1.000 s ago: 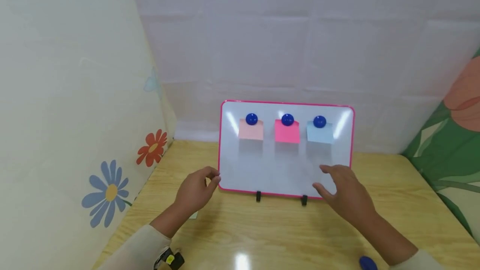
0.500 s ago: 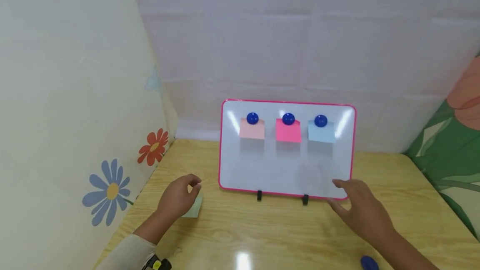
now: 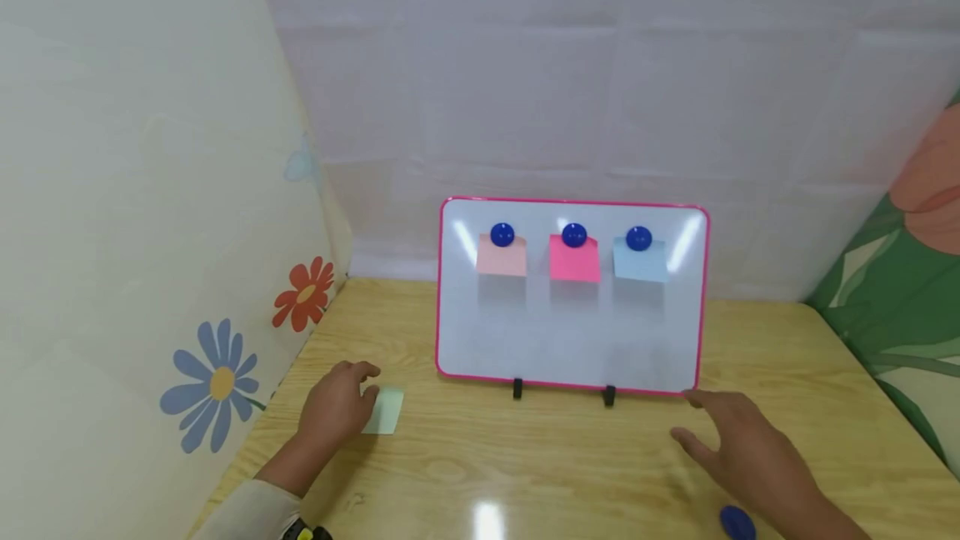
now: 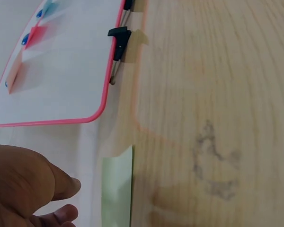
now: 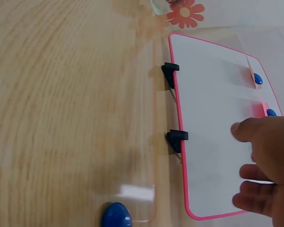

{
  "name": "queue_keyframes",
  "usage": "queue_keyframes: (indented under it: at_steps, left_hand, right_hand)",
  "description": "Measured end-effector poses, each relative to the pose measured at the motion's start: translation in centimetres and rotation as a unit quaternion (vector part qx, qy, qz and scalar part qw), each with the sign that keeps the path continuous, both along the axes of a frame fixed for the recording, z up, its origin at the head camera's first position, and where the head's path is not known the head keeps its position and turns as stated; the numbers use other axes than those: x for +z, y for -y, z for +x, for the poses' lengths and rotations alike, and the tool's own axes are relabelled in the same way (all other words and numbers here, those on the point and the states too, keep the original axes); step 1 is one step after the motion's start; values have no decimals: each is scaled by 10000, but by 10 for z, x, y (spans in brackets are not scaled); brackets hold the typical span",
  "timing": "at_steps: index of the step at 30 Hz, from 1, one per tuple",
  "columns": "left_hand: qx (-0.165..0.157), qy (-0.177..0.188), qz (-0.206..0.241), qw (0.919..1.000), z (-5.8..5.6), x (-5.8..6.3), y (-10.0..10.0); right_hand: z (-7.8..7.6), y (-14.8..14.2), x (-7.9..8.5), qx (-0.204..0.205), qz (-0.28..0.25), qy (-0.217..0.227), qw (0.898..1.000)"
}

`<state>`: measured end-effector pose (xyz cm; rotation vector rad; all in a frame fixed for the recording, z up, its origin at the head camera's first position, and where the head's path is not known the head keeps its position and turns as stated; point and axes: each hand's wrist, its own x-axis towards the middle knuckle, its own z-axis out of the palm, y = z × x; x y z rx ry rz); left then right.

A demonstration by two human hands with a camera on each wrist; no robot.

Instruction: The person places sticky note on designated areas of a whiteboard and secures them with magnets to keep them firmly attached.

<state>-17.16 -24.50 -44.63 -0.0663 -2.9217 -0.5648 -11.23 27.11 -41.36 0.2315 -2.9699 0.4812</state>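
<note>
A pale green sticky note (image 3: 386, 412) lies on the table left of the whiteboard. My left hand (image 3: 334, 407) hovers at the note's left edge, fingers loosely bent and holding nothing; in the left wrist view the note (image 4: 116, 189) stands right of the thumb. My right hand (image 3: 757, 457), thumb and fingers apart, is off the board's lower right corner. Below it a loose blue round magnet (image 3: 737, 522) rests on the table. The pink-framed whiteboard (image 3: 562, 332) carries a peach note (image 3: 502, 261), a hot pink note (image 3: 574, 263) and a light blue note (image 3: 640, 265), each under a blue magnet.
Two black stand clips (image 3: 517, 389) hold the board's lower edge above the wooden table (image 3: 480, 465). A white cloth (image 3: 510, 90) hangs behind. Flower-patterned cloths stand at the left (image 3: 97, 232) and right (image 3: 930, 340).
My left hand has moved left and down from the board's edge to the green note, which now shows. My right hand has drawn down and right, off the board's front.
</note>
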Motion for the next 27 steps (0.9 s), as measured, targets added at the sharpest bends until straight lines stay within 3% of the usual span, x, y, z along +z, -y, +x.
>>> queue_keyframes:
  at_steps: [4,10,22,27]
  left_hand:
    - [128,40,-116,9998,-1,-5,4]
    - [249,73,-155,9995,-3,-9,7]
    - [335,271,-172,9989,-4,-15,12]
    - [384,353,-228,9984,-4,-17,13]
  right_hand:
    - [1,-4,-4,38,125,768,9970]
    - [4,-11,-13,18,156,1356,9906]
    - [10,-25,-30,-9,271,1961,9802]
    - [10,-33,-36,56,483,2393,9697]
